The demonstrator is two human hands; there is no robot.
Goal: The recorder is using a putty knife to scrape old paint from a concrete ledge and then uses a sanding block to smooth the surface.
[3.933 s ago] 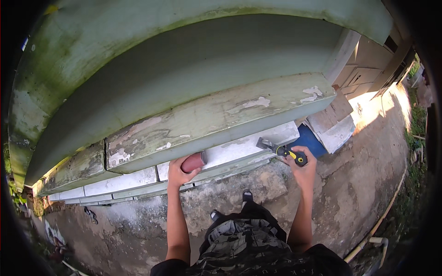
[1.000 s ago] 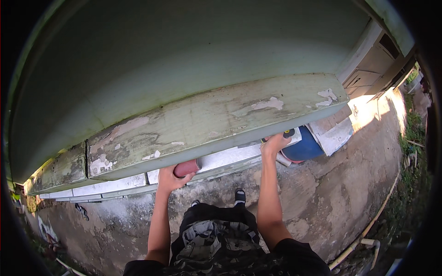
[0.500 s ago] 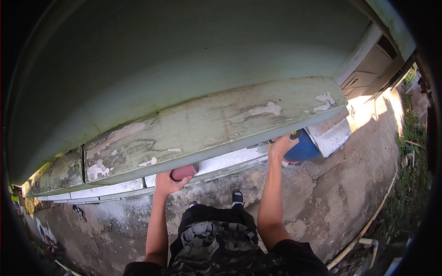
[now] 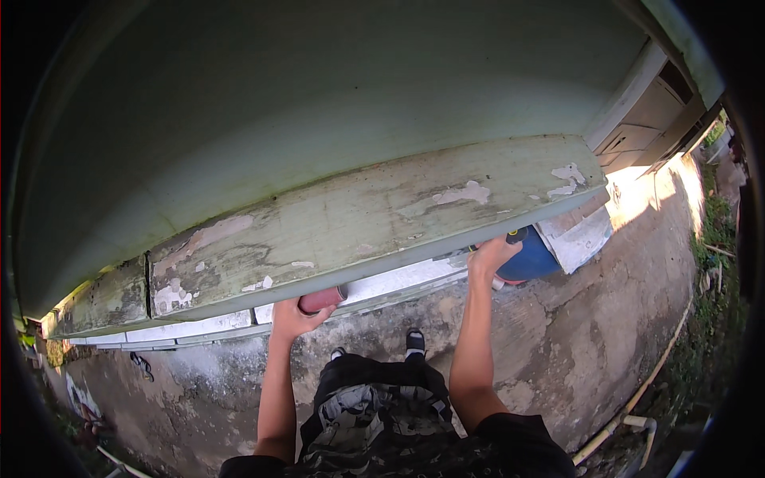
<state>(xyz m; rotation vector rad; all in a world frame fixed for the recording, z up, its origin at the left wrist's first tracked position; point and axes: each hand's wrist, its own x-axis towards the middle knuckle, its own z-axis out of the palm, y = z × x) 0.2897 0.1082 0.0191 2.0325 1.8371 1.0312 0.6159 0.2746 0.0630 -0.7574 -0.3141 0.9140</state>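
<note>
My left hand (image 4: 293, 320) is closed round a dull red cylinder (image 4: 323, 299), which looks like a roll of sandpaper, just under the front edge of a pale green ledge (image 4: 366, 209). Grey-white patches of peeled paint mark the ledge top. Farther right, my right hand (image 4: 491, 256) grips a dark tool (image 4: 516, 236) with a yellow spot on its end. Most of that tool is hidden by the hand and ledge, so its kind cannot be made out. A blue rounded container (image 4: 529, 260) sits right behind this hand.
A green wall (image 4: 343, 88) rises behind the ledge. Below the overhang runs a white lower step (image 4: 390, 285). Whitish sheets (image 4: 578, 239) lie beside the blue container. Stained concrete (image 4: 574, 342) spreads underfoot; a long pole (image 4: 637, 390) borders the plants at right. Sandals (image 4: 142, 366) lie at left.
The whole view has shifted slightly. Both hands keep their grips and stay in nearly the same places along the ledge.
</note>
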